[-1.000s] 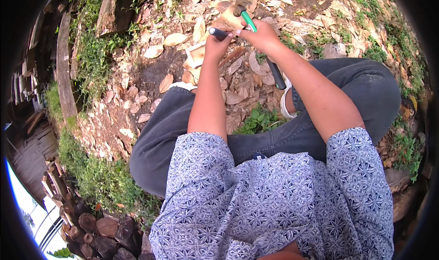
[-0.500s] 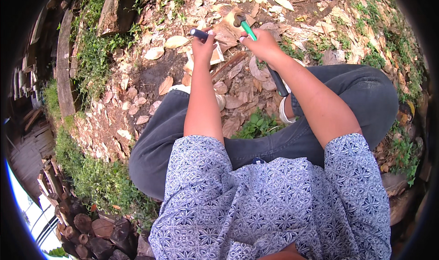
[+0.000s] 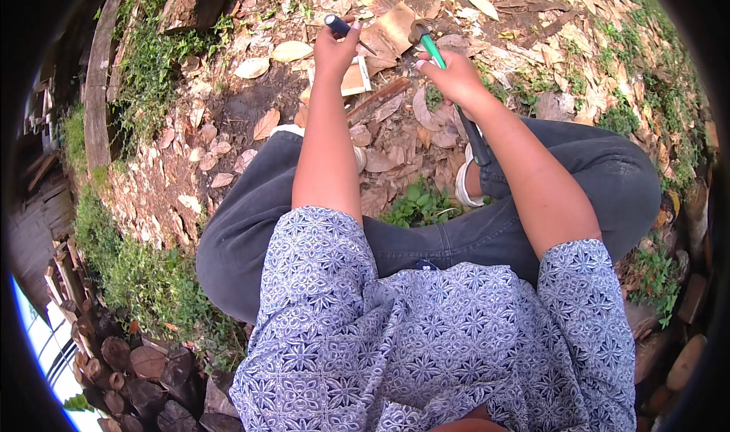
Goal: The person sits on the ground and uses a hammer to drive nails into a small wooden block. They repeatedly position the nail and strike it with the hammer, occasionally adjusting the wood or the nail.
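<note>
Over the last second both arms have stretched further forward and the two hands have drifted apart. The left hand (image 3: 334, 49) is clamped around a short dark-handled rod-like tool, probably a chisel (image 3: 337, 25), whose dark end sticks up and out beyond the knuckles. The right hand (image 3: 455, 77) is closed on the green-and-black handle of a hammer (image 3: 430, 48); its small metal head now sits up and just ahead of that hand, a bit to the left of it, higher than it was half a second back. I read that as the hammer being drawn back between blows rather than landing one, with the chisel held steady ahead of the left hand.

Between and just beyond the two hands lies a pale flat split piece of wood (image 3: 391, 30) on the leaf-strewn ground, and a reddish-brown stick (image 3: 378, 97) lies nearer, between the forearms.

Counted: one hammer, one chisel, one pale wood piece, one stick, two hands, both occupied. Dry leaves are too many to count.
</note>
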Tool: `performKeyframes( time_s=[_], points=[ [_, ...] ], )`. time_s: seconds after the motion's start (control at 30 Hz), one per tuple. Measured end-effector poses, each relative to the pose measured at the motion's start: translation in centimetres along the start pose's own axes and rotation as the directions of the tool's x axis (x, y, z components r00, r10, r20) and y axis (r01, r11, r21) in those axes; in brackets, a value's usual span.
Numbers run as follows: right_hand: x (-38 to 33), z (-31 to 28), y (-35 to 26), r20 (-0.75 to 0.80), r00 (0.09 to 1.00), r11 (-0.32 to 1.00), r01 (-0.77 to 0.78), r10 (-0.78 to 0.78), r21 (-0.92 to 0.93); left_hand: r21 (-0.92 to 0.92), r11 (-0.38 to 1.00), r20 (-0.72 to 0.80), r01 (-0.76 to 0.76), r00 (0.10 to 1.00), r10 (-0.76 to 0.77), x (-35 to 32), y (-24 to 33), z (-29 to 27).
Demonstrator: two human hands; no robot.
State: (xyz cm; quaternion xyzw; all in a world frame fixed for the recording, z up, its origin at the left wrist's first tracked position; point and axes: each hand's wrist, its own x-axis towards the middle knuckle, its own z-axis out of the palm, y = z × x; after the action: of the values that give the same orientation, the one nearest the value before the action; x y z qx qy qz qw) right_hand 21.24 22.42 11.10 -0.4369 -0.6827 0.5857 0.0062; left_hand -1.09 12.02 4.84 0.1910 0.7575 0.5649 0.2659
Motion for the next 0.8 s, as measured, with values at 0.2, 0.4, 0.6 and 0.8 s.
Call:
performKeyframes(
  time_s=[0.2,0.4,0.6,0.8],
  points=[
    [0.7,0.5,-0.1,-0.002,1.000,0.999,0.026,-0.026,-0.019,0.073,0.992,0.002,-0.101,0.995,0.101,0.6,-0.8,-0.4],
    [1.0,0.2,-0.1,0.024,1.000,0.998,0.018,-0.017,-0.058,0.157,0.983,0.065,-0.095,0.994,0.085,-0.3,0.1,-0.8],
    [0.8,0.1,-0.1,0.014,0.999,0.998,0.045,-0.045,-0.035,0.320,0.922,0.105,-0.218,0.975,0.194,-0.3,-0.2,-0.7],
    [0.6,-0.1,-0.1,-0.004,0.998,0.997,0.068,-0.068,-0.032,0.415,0.876,0.174,-0.246,0.966,0.189,-1.9,1.0,0.4]
  ],
)
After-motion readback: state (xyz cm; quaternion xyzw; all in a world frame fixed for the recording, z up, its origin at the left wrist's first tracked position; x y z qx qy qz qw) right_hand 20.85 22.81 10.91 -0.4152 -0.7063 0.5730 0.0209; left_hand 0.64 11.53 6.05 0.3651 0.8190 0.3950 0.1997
